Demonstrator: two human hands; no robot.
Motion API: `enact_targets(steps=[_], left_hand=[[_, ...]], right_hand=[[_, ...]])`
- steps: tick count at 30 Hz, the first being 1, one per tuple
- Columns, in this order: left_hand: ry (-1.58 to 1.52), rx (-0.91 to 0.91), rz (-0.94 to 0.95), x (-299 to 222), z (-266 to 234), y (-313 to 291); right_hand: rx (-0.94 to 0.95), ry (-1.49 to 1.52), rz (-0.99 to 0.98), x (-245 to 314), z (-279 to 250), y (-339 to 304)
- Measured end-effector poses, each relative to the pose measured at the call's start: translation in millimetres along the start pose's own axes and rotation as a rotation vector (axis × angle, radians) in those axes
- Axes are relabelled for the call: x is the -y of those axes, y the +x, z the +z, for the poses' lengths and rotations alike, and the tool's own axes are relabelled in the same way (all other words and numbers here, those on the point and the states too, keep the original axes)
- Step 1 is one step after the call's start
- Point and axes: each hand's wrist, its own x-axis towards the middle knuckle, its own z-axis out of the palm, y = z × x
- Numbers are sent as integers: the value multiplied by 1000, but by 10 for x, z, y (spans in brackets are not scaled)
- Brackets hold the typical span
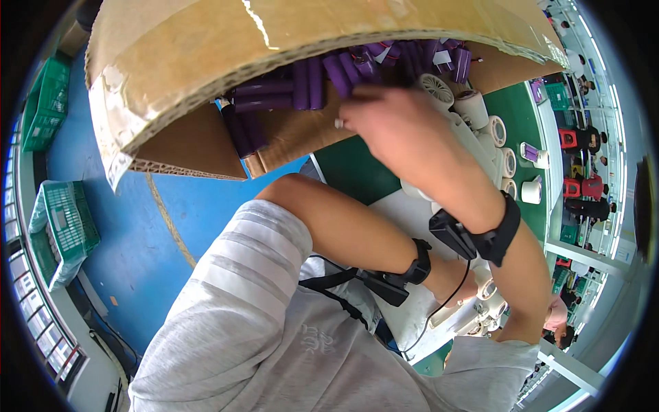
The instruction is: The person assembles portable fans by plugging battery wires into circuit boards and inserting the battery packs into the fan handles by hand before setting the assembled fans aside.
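Note:
A large cardboard box (316, 31) stands tilted at the top, with several purple-wrapped battery packs (301, 84) inside it. My right hand (395, 120) reaches across the box's opening, beside the packs. Its fingers are smeared by motion and partly hidden, so whether they hold a pack cannot be made out. A ring shows on one finger. My left hand (458, 280) is lower right, over the white worktop, next to white plastic casings (486, 285). The forearm and casings hide most of its fingers. Each forearm wears a black strap with a small device.
White cylindrical casings with grilled ends (470, 108) crowd the green mat (511, 110) right of the box. Green crates (68, 223) stand on the blue floor at left. A black cable (439, 309) hangs between my forearms. Several people sit at far right.

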Motion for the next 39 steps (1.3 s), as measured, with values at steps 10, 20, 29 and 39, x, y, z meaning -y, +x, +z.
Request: enact_targets(steps=[10,20,29,39], left_hand=[[-43,-57,44,-44,-67,-156],[-49,26,-26,-84,-243,-148],[-225,34,-153,-186,-316,-151],[-223,-41,-264,-285,-269,-182]], right_hand=[[-987,1050,197,244,-837,-1830],[-1097,1393,1153,907,20,-3368],[-757,637,1338,1121,524,-3527],[-773,423,1232,1155,660,-3401]])
